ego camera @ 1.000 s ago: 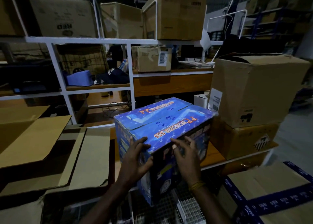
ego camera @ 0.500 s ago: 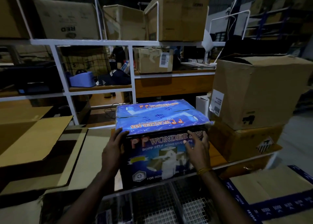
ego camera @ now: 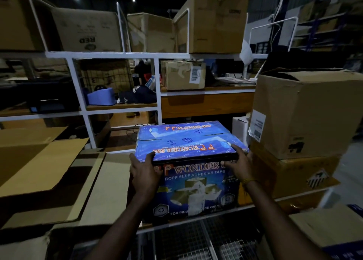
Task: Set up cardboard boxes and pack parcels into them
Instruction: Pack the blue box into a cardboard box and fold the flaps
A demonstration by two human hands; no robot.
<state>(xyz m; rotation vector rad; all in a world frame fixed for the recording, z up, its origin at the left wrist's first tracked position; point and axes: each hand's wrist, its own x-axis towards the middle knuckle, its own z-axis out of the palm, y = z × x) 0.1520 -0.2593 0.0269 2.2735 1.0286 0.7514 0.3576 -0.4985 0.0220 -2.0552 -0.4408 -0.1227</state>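
Observation:
A blue printed cardboard box [ego camera: 188, 141] marked "Wonder 555" self adhesive tape stands upright on the wooden bench, its top flaps folded down. My left hand [ego camera: 144, 172] grips its near top left corner, fingers curled over the top edge. At the near top right corner my right hand [ego camera: 238, 161] holds the box the same way, fingers over the front flap.
Flattened brown cardboard [ego camera: 39, 161] lies to the left on the bench. Two stacked brown cartons [ego camera: 306, 112] stand close on the right. A white metal shelf frame [ego camera: 117, 55] with several cartons rises behind. Wire mesh baskets [ego camera: 196, 242] sit below the bench edge.
The blue box was tilted with one corner toward me; it has been turned square and set upright. Both hands moved from its lower front up to the top front corners.

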